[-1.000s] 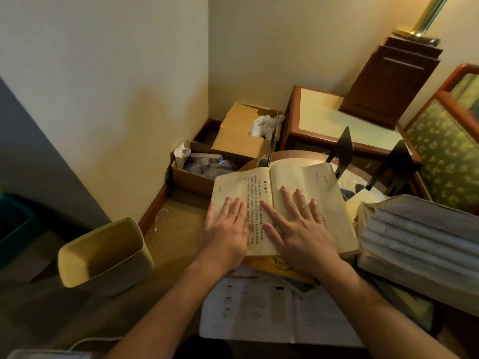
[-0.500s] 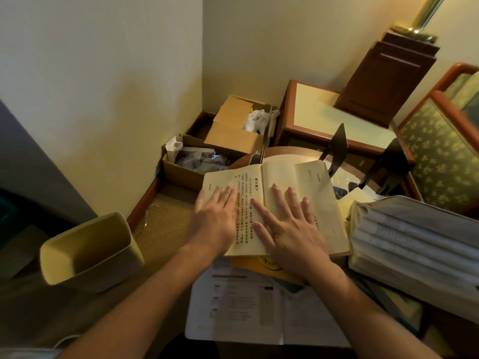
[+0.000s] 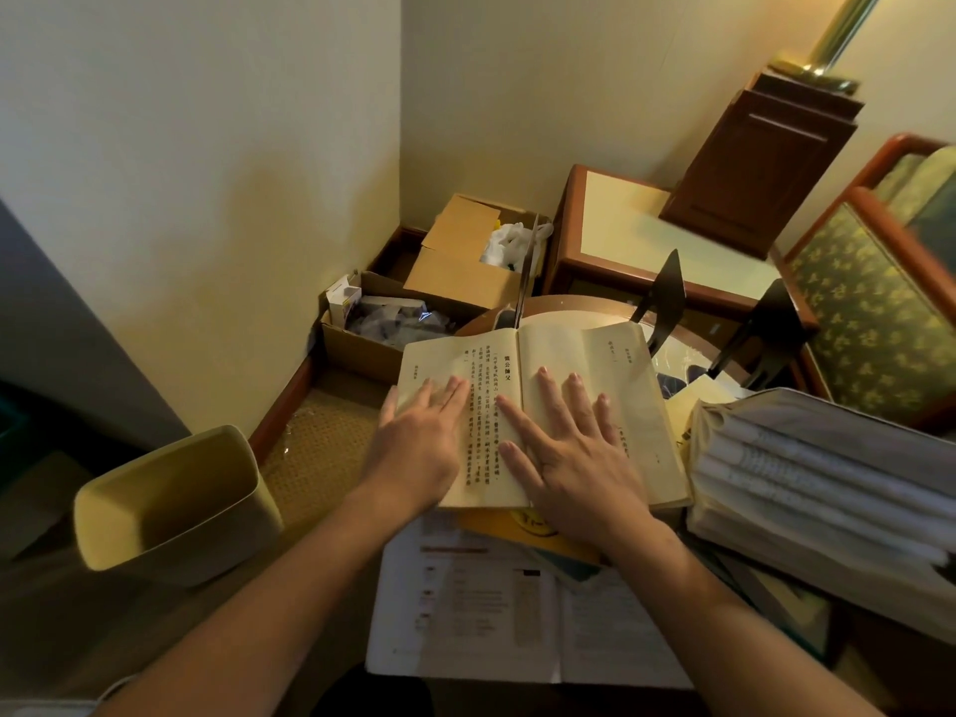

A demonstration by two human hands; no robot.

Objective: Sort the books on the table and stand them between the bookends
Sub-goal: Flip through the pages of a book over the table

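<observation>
Lying open on the worktop (image 3: 584,302), the yellowed book (image 3: 564,354) sat under both hands: the left hand (image 3: 416,447) pressed its left page, the right hand (image 3: 577,460) its right page, each grip apart with fingers straight. Two black bookends (image 3: 667,295) stood at one o'clock from the book.

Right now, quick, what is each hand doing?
Left hand: open, fingers flat on the open book's left page.
Right hand: open, fingers spread flat on its right page.
</observation>
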